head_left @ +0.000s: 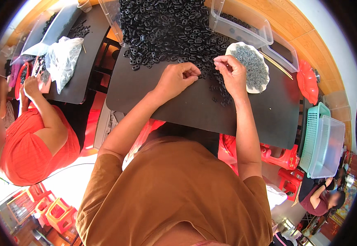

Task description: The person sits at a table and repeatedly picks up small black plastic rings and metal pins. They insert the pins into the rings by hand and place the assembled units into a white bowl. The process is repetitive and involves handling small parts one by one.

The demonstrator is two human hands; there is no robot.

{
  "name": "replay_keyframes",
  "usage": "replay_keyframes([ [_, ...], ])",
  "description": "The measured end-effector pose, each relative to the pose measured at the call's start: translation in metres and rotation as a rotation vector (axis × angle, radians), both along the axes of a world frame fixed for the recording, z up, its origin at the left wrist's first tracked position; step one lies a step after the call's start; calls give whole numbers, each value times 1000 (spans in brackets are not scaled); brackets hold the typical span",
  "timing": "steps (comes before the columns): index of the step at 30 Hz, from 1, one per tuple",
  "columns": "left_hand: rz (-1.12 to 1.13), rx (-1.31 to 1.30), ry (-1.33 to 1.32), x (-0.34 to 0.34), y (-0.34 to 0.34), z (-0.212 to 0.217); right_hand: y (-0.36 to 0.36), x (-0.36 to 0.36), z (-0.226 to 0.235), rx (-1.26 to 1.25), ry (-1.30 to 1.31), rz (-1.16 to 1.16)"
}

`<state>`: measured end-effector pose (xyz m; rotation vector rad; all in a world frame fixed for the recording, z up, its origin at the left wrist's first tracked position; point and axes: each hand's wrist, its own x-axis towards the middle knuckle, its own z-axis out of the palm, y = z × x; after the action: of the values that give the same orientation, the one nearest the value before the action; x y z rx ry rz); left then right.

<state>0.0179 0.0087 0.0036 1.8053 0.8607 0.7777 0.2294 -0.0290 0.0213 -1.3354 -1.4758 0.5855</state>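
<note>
My left hand (177,80) is over the dark table with thumb and fingers pinched together. Whatever it may hold is too small to make out. To its right, my right hand (233,78) is raised beside the white plate, fingertips also pinched. I cannot tell what is between them. Past both hands spreads a big heap of black oval plastic pieces (166,35) with holes in them. The white plate (251,89) carries a mound of tiny grey pieces (251,65). Smaller black parts (222,95) lie scattered just left of my right wrist.
Clear plastic bins (244,30) stand behind the heap. Thin sticks (277,65) and a red dish (307,82) are at the right, with a green basket (311,139) lower down. On the left, a person in red sits at another table (92,37) holding a plastic bag (63,59).
</note>
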Motion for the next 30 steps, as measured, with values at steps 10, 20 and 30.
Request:
replay_keyframes([
  [10,-17,-106,-183,14,9,1,-4,-20,2,-134,85,119],
  [20,-15,-314,-298,14,10,-10,-3,-22,-8,-50,110,128],
  [30,-37,-78,-191,9,8,-2,-1,-15,-14,-199,295,173],
])
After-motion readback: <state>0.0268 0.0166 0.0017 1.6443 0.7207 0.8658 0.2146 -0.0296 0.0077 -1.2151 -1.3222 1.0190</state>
